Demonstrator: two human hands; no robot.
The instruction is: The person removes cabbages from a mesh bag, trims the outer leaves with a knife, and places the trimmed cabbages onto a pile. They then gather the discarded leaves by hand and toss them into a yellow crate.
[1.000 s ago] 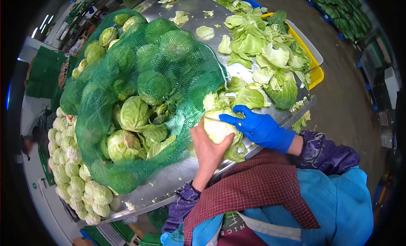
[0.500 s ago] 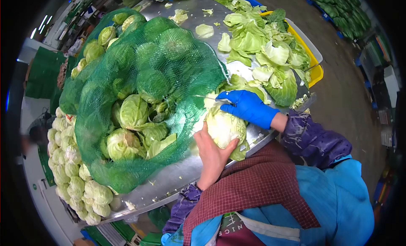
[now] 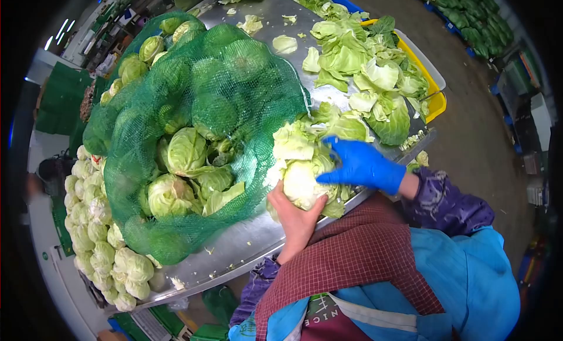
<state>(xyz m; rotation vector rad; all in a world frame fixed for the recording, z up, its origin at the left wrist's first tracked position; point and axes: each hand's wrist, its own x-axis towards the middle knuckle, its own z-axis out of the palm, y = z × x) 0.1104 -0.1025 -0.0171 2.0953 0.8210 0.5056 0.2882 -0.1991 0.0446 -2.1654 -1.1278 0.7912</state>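
Observation:
My bare left hand (image 3: 298,218) cups a pale cabbage (image 3: 304,185) from below, thumb and fingers pressed to its side, near the table's front edge. My right hand (image 3: 366,165), in a blue glove, curls thumb and forefinger over the cabbage's outer leaves (image 3: 324,160) on its right side. Loosened leaves (image 3: 293,143) stand out at the top of the head. No knife shows now; the gloved palm is turned out of view. Just left lies a green mesh sack (image 3: 258,141) full of cabbages, with a whole cabbage (image 3: 186,150) showing in its opening.
Stripped leaves (image 3: 375,77) heap at the right over a yellow crate (image 3: 435,106). Pale trimmed cabbages (image 3: 102,259) are piled at the table's left end. Leaf scraps (image 3: 285,45) dot the metal table (image 3: 234,267). Full green sacks (image 3: 469,24) stand across the floor.
The thin knife blade at my right fingers has gone from sight. My gloved hand has shifted down onto the cabbage's right side, and outer leaves have spread away from the head.

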